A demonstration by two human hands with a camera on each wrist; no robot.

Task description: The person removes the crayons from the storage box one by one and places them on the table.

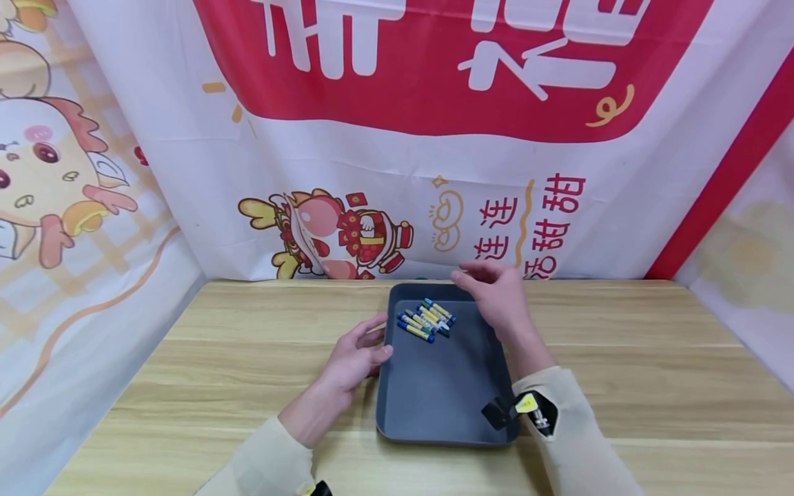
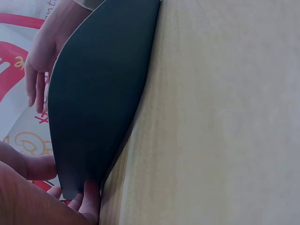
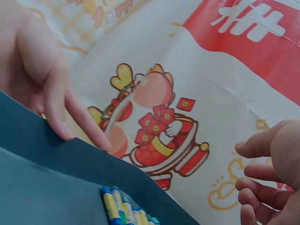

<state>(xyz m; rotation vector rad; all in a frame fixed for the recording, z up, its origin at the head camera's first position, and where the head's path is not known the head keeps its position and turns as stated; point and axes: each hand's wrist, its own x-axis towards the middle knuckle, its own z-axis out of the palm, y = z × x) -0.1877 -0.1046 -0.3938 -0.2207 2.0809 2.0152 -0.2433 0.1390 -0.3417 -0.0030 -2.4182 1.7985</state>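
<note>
A dark grey tray (image 1: 434,393) lies on the wooden table, with several blue-and-yellow crayons (image 1: 426,319) bunched in its far half. My left hand (image 1: 356,355) grips the tray's left rim, thumb over the edge; the left wrist view shows thumb and fingers (image 2: 89,201) pinching the tray's wall (image 2: 98,93). My right hand (image 1: 493,293) hovers above the tray's far right corner with relaxed fingers and holds nothing. In the right wrist view its fingers (image 3: 262,180) float right of the crayons (image 3: 124,208), and the left hand (image 3: 37,70) touches the tray's rim (image 3: 47,145).
The wooden table (image 1: 620,358) stretches bare to both sides of the tray. Printed banners close it off at the back (image 1: 397,172), the left and the right. A small black wrist camera (image 1: 527,406) sits on my right sleeve by the tray's near right corner.
</note>
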